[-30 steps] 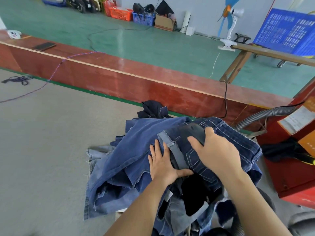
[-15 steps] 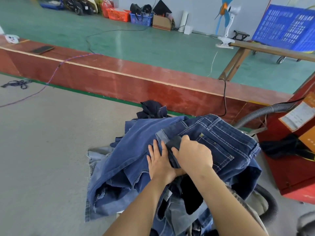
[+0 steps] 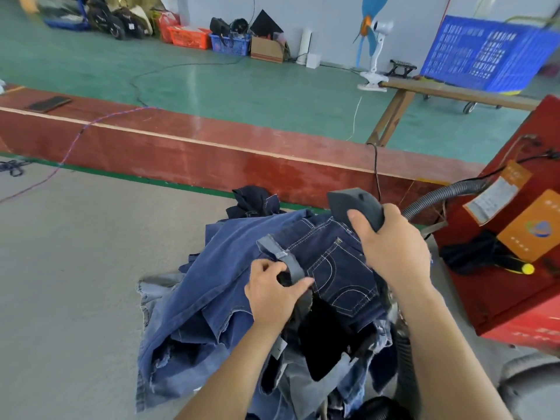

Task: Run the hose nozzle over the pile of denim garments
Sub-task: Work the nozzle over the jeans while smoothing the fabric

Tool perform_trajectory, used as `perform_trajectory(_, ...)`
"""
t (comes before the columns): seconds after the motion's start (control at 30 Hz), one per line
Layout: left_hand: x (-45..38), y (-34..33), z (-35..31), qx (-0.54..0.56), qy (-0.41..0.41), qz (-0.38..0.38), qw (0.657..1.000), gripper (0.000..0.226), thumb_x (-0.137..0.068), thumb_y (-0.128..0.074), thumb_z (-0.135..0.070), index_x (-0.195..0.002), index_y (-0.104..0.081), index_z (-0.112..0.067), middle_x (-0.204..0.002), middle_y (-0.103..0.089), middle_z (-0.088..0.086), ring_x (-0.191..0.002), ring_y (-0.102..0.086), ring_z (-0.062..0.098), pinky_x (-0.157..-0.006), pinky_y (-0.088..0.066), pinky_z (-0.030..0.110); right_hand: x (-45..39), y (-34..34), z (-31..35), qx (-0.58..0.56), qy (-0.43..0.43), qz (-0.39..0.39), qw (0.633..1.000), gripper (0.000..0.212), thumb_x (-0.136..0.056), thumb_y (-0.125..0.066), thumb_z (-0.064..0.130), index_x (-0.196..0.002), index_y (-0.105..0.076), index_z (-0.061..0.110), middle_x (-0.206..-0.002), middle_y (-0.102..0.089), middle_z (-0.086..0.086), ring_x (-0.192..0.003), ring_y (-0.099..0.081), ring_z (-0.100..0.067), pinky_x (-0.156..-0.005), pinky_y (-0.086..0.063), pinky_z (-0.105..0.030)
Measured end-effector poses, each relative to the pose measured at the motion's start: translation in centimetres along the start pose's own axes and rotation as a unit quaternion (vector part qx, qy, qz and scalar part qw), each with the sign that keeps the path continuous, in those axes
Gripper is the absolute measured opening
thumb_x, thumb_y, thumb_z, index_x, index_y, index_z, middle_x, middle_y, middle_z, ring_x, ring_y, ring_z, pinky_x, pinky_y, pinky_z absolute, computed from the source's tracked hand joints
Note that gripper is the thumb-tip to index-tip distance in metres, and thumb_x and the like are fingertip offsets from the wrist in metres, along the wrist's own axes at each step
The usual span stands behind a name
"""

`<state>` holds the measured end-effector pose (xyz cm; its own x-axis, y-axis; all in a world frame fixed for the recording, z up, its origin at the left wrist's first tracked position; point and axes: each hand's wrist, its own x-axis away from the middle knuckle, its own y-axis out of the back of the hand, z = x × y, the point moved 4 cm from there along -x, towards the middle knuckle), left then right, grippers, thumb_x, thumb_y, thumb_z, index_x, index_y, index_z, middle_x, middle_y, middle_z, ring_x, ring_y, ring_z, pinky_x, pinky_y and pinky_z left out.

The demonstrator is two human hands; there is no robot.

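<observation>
The hose nozzle (image 3: 356, 207), pressed to the denim pile (image 3: 242, 298) half a second ago, is now lifted above its far edge, gripped by the right hand (image 3: 391, 253). A grey waistband (image 3: 283, 256) atop the pile is pinched by the left hand (image 3: 272, 292); another pass seems due.

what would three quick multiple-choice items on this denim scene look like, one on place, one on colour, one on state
1. Where is the hose nozzle?
A. over the far edge of the denim pile
B. on the green floor
C. inside the blue crate

2. What colour is the machine cabinet beside the pile?
A. white
B. red
C. yellow

3. What is the left hand doing?
A. hanging idle
B. lying flat on the grey surface
C. pinching a grey strap on the jeans

Answers: 1 A, the right hand holds the nozzle raised there. 2 B, its panels are red. 3 C, thumb and fingers close on the strap.
</observation>
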<state>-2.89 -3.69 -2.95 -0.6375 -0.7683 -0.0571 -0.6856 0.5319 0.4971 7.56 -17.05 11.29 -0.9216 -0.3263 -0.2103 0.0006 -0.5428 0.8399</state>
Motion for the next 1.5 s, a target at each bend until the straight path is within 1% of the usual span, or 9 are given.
perform_trajectory(0.23, -3.1, 2.8, -6.2, 0.008, -0.134, -0.026, 0.991, 0.048, -0.089, -0.066, -0.028, -0.058, -0.028, -0.026, -0.049, -0.030, -0.007, -0.051, -0.032, 0.009, -0.055, -0.029, 0.031, -0.2, 2.5, -2.2, -0.066, -0.031, -0.080, 0.994, 0.048, -0.091, -0.046, 0.059, -0.094, -0.048, 0.011, -0.069, -0.065, -0.009, -0.072, -0.059, -0.030, -0.054, -0.032, -0.033)
perform_trajectory(0.47, -9.5, 3.6, -8.1, 0.200, -0.037, -0.138, 0.969, 0.017, -0.098, -0.054, -0.017, -0.086, -0.047, -0.006, -0.074, -0.050, 0.006, -0.075, -0.049, 0.022, -0.073, -0.042, 0.036, 0.0, 3.8, -2.1, -0.116, -0.011, -0.128, 0.985, 0.044, -0.090, -0.048, 0.058, -0.093, -0.049, 0.014, -0.064, -0.052, 0.006, -0.063, -0.050, -0.023, -0.049, -0.029, -0.027)
perform_trajectory(0.63, -8.2, 1.6, -1.2, 0.032, 0.145, 0.114, 0.982, 0.051, -0.102, -0.039, -0.043, -0.136, -0.046, -0.005, -0.123, -0.056, 0.012, -0.108, -0.054, 0.030, -0.088, -0.040, 0.038, -0.2, 3.5, -2.6, -0.102, -0.012, -0.091, 0.990, 0.044, -0.092, -0.050, 0.055, -0.090, -0.048, 0.011, -0.066, -0.053, 0.004, -0.066, -0.051, -0.027, -0.053, -0.030, -0.034)
perform_trajectory(0.9, -5.1, 3.8, 1.6, 0.057, 0.131, 0.105, 0.984, 0.047, -0.083, -0.070, -0.047, -0.056, -0.051, -0.013, -0.048, -0.051, -0.007, -0.049, -0.054, 0.011, -0.048, -0.037, 0.022, 0.2, 2.2, -1.7, -0.062, -0.003, 0.002, 0.998, 0.045, -0.091, -0.045, 0.059, -0.094, -0.047, 0.014, -0.073, -0.063, -0.005, -0.073, -0.063, -0.030, -0.069, -0.049, -0.038)
perform_trajectory(1.03, -4.3, 3.5, 1.9, 0.046, 0.147, 0.176, 0.972, 0.027, -0.077, -0.081, -0.020, -0.087, -0.058, -0.010, -0.084, -0.066, -0.001, -0.077, -0.063, 0.011, -0.065, -0.050, 0.023, 0.4, 1.1, -1.1, -0.016, 0.011, 0.057, 0.998, 0.044, -0.092, -0.043, 0.060, -0.101, -0.048, 0.016, -0.074, -0.062, -0.001, -0.072, -0.063, -0.025, -0.060, -0.044, -0.032)
perform_trajectory(1.13, -3.7, 4.1, 0.9, -0.123, 0.025, 0.038, 0.991, 0.046, -0.076, -0.080, -0.010, -0.107, -0.046, -0.008, -0.103, -0.049, 0.003, -0.098, -0.050, 0.024, -0.083, -0.042, 0.034, 0.7, 0.1, -0.9, 0.009, 0.023, 0.098, 0.995, 0.043, -0.092, -0.044, 0.059, -0.098, -0.048, 0.017, -0.073, -0.062, 0.001, -0.071, -0.063, -0.022, -0.058, -0.041, -0.030)
perform_trajectory(1.27, -2.2, 3.1, -1.9, -0.049, -0.149, -0.056, 0.986, 0.013, -0.088, -0.066, -0.005, -0.100, -0.062, -0.002, -0.098, -0.060, 0.005, -0.096, -0.057, 0.024, -0.082, -0.040, 0.022, 0.8, -1.0, -0.7, 0.043, 0.043, 0.132, 0.989, 0.042, -0.092, -0.044, 0.060, -0.090, -0.045, 0.018, -0.069, -0.058, 0.003, -0.066, -0.063, -0.022, -0.055, -0.038, -0.029)
perform_trajectory(1.37, -1.8, 0.8, -1.1, -0.039, -0.064, -0.002, 0.997, 0.042, -0.093, -0.063, -0.027, -0.125, -0.053, -0.002, -0.126, -0.055, 0.010, -0.118, -0.050, 0.023, -0.094, -0.034, 0.021, 0.9, -1.6, -0.6, 0.052, 0.055, 0.138, 0.988, 0.041, -0.091, -0.044, 0.060, -0.087, -0.042, 0.020, -0.067, -0.057, 0.004, -0.064, -0.061, -0.021, -0.054, -0.037, -0.029)
perform_trajectory(1.5, -1.1, -1.4, 1.4, -0.128, -0.003, 0.088, 0.988, 0.073, -0.099, -0.043, -0.045, -0.154, -0.013, -0.007, -0.162, -0.003, 0.000, -0.148, -0.007, 0.014, -0.119, -0.004, 0.035, 0.9, -2.5, -1.0, 0.060, 0.054, 0.159, 0.984, 0.042, -0.091, -0.046, 0.060, -0.082, -0.041, 0.020, -0.068, -0.058, 0.002, -0.064, -0.062, -0.020, -0.057, -0.041, -0.030)
